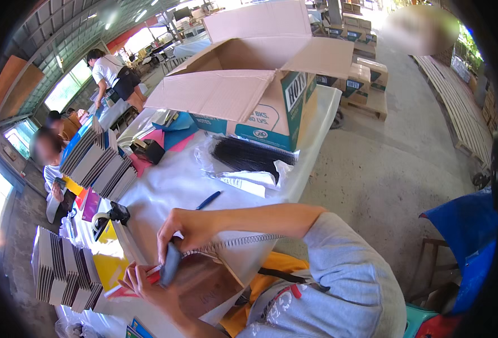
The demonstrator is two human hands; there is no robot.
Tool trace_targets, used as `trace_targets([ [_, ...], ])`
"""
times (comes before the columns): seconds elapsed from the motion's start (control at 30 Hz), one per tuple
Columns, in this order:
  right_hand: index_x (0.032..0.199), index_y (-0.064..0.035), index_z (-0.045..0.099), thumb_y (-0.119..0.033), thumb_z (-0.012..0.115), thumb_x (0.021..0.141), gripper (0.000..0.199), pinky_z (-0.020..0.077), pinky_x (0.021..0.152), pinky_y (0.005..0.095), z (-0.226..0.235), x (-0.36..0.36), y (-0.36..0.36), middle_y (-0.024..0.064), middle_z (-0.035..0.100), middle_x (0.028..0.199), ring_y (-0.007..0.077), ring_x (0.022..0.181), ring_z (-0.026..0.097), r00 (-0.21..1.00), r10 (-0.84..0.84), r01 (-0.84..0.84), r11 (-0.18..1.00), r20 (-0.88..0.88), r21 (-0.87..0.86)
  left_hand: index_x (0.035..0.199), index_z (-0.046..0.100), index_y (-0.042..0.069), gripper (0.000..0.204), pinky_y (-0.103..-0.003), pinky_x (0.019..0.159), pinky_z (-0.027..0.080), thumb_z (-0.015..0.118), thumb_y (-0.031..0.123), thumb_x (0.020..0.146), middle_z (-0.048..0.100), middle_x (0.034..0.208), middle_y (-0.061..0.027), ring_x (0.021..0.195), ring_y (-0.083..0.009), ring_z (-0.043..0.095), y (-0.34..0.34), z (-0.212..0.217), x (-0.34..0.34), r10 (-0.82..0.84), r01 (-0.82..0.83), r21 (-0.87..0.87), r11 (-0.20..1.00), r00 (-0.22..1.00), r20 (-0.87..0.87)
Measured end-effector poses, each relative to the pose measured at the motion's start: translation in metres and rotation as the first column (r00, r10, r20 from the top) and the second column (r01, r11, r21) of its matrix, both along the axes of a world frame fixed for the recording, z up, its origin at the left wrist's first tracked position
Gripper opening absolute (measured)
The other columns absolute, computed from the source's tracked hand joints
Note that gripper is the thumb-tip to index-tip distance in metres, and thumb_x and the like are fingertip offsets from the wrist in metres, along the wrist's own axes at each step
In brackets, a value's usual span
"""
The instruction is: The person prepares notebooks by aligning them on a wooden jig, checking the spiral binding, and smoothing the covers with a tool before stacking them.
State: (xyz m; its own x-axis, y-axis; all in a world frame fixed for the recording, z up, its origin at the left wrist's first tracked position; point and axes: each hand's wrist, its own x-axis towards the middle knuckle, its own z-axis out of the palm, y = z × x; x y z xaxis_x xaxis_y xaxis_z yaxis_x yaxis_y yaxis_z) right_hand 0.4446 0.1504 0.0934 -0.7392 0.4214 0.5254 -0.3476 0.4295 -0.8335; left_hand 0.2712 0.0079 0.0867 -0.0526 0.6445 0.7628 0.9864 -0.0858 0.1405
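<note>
**Spiral notebook in hand, near edge of the table**

Item in work: a brown-covered spiral notebook, wire binding along its top, lying at the table's near edge against your body.

Right hand: fingers closed on a dark grey hand tool, its tip pressed to the notebook's left end by the coil.

Left hand: fingers curled under that same corner, clamped on the cover and on something thin and red; what it is I cannot tell.

Handling note: keep your left grip firm so the corner stays put, and hold the tool square to the wire end; a tilt would likely slip off the coil.

Around you:
- Blue pen, loose just beyond the notebook.
- Clear bag of black binding coils, towards the far edge.
- Large open carton at the far right corner.
- Stacks of bound notebooks along the left edge; more stacks at the near left corner, close to your left elbow's sweep.
- Tape dispenser and yellow covers just left of your hands.
- A seated person works at the left side.
</note>
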Motion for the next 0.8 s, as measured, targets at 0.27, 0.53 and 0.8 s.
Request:
trace_targets([
  [0.27,0.084,-0.0036,0.069,0.008,0.059,0.062,0.027,0.0458,0.058,0.0318,0.006,0.001,-0.003,0.0109,0.066,0.074,0.0215,0.065,0.061,0.993,-0.097,0.062,0.908,0.063,0.413,0.098,0.053,0.003,0.062,-0.05,0.101,0.019,0.077,0.043,0.058,0.051,0.083,-0.0081,0.086,-0.0279,0.047,0.001,0.001,0.005,0.026,-0.011,-0.097,0.995,0.987,0.159],
  [0.53,0.077,-0.0003,0.067,0.002,0.063,0.059,0.018,0.0424,0.051,0.031,0.001,-0.015,0.01,0.0123,0.063,0.064,0.0151,0.055,0.057,0.933,-0.357,0.271,0.774,0.041,0.572,0.124,0.043,0.009,0.078,-0.042,0.081,0.041,0.082,0.015,0.057,0.046,0.105,-0.0159,0.091,-0.0297,0.048,0.008,-0.004,0.003,-0.074,0.054,0.066,0.996,0.93,0.359],
  [0.8,0.073,-0.002,0.065,-0.005,0.062,0.057,0.016,0.0409,0.053,0.0297,0.002,-0.047,0.008,0.0135,0.058,0.062,0.0079,0.058,0.054,0.999,-0.042,0.048,0.976,-0.031,0.213,0.13,0.038,0.006,0.099,-0.042,0.078,0.039,0.084,0.043,0.05,0.043,0.106,-0.0126,0.087,-0.0275,0.046,-0.003,-0.005,-0.011,-0.034,0.004,0.11,0.994,0.962,0.272],
])
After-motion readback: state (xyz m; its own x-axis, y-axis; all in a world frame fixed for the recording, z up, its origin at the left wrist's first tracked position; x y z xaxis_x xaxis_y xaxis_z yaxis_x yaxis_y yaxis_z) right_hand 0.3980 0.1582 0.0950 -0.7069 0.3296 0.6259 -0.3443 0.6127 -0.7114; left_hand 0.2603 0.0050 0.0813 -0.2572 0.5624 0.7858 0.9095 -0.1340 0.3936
